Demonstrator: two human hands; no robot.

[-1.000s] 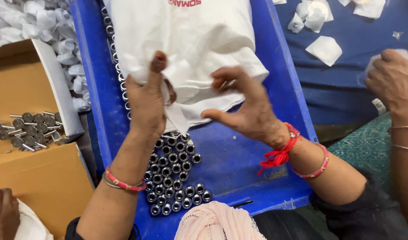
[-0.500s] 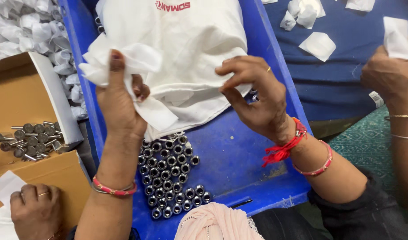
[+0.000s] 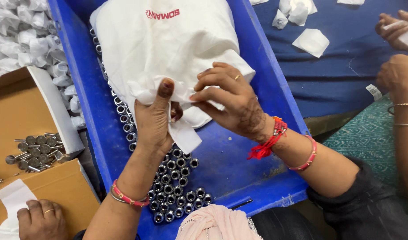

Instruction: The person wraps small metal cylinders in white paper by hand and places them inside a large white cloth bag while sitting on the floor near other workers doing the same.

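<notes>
The left hand [image 3: 154,120] was closed around a small square of white paper [image 3: 182,133], its thumb stretched upward and pressing the sheet against the curled fingers behind it; whatever sat inside the wrap was hidden. The right hand [image 3: 230,103] met it from the other side, its fingertips [image 3: 196,96] bunched together and pinching the upper edge of the same paper just beside the left thumb (a ring showed on one of those fingers). A loose corner of the sheet hung below the left palm.

Directly behind both sets of fingers lay a large white cloth bag [image 3: 168,44], resting in the blue plastic tray [image 3: 239,164]. Below the left wrist, on the tray floor, stood a cluster of small shiny metal sleeves [image 3: 175,186], open ends up, and more of them ran in a line along the tray's wall past the left knuckles.

Well to the left of the left hand, a cardboard box [image 3: 17,111] held a small heap of metal pins [image 3: 35,151]. Beyond it lay a pile of crumpled white wraps [image 3: 31,40]. Another person's hand [image 3: 42,220] rested on paper at the lower left corner, and a second person's hands [image 3: 397,53] worked over a dark blue cloth [image 3: 341,80] well to the right of the right hand, where loose paper squares [image 3: 312,42] lay.
</notes>
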